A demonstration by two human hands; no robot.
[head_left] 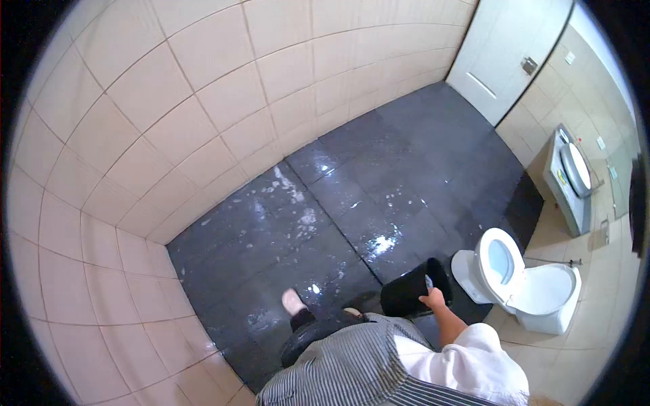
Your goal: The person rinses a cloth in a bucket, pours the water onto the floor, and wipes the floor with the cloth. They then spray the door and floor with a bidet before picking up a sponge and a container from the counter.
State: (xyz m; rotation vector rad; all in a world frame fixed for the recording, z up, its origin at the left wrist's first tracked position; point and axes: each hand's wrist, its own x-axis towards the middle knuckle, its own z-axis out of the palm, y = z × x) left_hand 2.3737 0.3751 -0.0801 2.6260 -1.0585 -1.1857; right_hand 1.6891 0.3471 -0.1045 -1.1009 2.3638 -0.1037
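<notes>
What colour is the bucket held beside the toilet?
Black. The head view shows the round plastic bucket held at its rim by the right hand.

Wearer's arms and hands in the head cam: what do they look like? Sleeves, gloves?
Only the right arm shows. The right hand is ungloved, with no watch or ring I can make out. A loose white fabric sleeve is bunched near the elbow, beside a grey-and-white pinstriped garment. The left hand is out of view.
</notes>
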